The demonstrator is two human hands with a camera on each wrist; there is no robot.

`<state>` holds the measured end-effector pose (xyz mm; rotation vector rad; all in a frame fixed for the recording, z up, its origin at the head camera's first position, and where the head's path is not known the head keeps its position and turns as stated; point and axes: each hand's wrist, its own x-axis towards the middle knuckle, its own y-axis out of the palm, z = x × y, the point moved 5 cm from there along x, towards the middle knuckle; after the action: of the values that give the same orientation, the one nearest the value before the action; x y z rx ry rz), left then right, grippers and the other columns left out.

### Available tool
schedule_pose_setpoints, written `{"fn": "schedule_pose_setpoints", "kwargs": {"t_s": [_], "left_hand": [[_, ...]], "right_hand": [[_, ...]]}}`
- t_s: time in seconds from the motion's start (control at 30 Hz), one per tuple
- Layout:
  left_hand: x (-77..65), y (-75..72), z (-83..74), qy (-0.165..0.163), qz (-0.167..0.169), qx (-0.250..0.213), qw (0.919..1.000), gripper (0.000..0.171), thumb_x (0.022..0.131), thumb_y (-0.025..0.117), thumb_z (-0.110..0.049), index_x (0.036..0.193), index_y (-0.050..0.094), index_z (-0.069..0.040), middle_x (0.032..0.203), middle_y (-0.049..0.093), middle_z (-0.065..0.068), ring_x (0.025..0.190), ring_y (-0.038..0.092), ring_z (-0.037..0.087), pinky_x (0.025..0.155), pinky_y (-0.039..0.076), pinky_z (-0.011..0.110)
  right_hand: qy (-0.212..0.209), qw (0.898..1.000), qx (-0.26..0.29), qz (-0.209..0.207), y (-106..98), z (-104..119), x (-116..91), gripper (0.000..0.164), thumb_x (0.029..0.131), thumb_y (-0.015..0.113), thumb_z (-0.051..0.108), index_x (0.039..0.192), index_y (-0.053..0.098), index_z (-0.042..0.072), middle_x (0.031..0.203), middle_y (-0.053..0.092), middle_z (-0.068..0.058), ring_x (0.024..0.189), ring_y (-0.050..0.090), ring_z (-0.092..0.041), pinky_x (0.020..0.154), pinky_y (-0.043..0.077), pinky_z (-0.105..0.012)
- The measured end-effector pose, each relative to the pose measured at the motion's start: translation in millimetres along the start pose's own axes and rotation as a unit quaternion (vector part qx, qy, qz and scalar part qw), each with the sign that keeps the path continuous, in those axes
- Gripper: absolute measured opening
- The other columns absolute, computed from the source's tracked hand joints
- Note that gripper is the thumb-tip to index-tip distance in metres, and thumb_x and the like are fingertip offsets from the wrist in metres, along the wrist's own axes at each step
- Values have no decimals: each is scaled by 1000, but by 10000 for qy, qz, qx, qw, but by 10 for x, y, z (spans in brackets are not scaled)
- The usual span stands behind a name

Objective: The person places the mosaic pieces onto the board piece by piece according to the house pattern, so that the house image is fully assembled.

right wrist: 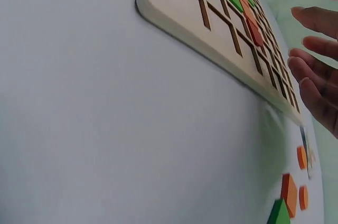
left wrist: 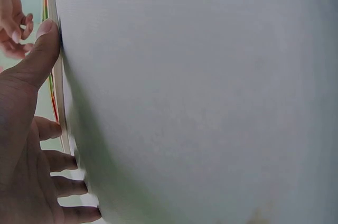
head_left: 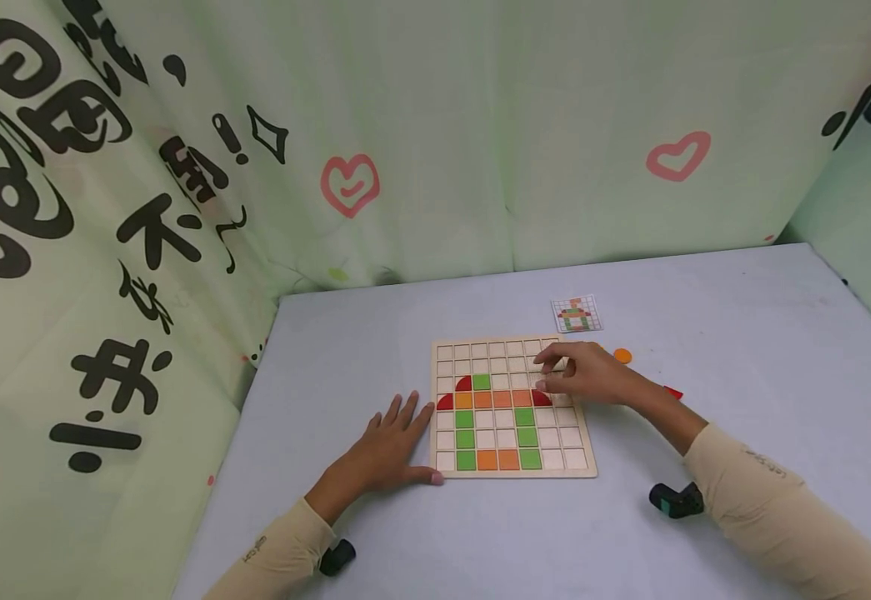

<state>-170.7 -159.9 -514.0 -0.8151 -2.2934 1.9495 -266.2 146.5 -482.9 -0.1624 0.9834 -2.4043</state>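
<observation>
A wooden grid board [head_left: 438,350] lies flat on the table, partly filled with colored tiles. Green squares [head_left: 465,418] form two columns, orange squares [head_left: 503,399] make rows, and red quarter-round tiles [head_left: 543,398] sit near the upper part of the pattern. My left hand [head_left: 382,454] rests at the board's left edge, fingers spread, thumb at the near corner. Over the board's right side hovers my right hand [head_left: 588,372], its fingers loosely bent; in the right wrist view nothing shows between the fingertips [right wrist: 298,10] and thumb. It covers some cells in the head view.
Behind the board lies a small pattern card [head_left: 576,313]. An orange round piece [head_left: 623,356] and a red piece [head_left: 673,392] lie to the right, partly behind the forearm. The right wrist view also shows a green triangular piece [right wrist: 280,213] and an orange block [right wrist: 289,195]. Printed curtains [head_left: 510,167] surround the table.
</observation>
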Motion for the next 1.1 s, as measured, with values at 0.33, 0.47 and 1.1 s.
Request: {"fn": "schedule_pose_setpoints", "kwargs": {"t_s": [0.33, 0.47, 1.1], "left_hand": [[3, -6, -7, -5, 19, -27, 10000, 111, 77, 67, -75, 161, 22, -19, 168, 17, 15, 154, 14, 42, 115, 27, 66], [0, -17, -13, -8, 32, -31, 10000, 111, 77, 68, -74, 161, 22, -18, 168, 17, 15, 154, 13, 42, 115, 27, 65], [-7, -27, -25, -3, -13, -1, 10000, 111, 77, 68, -74, 161, 23, -17, 168, 18, 16, 154, 14, 43, 114, 28, 66]], "right_hand": [[460, 9981, -404, -97, -363, -327, -493, 39, 87, 78, 27, 118, 69, 5, 103, 69, -2, 65, 53, -11, 56, 46, -24], [641, 9965, -515, -168, -465, -428, -667, 40, 86, 80, 26, 118, 69, 4, 102, 69, -3, 63, 50, -10, 54, 43, -24], [482, 9912, -1171, -394, -504, -581, -934, 41, 79, 85, 24, 114, 72, 6, 97, 67, 1, 81, 52, -13, 63, 46, -21]]}}
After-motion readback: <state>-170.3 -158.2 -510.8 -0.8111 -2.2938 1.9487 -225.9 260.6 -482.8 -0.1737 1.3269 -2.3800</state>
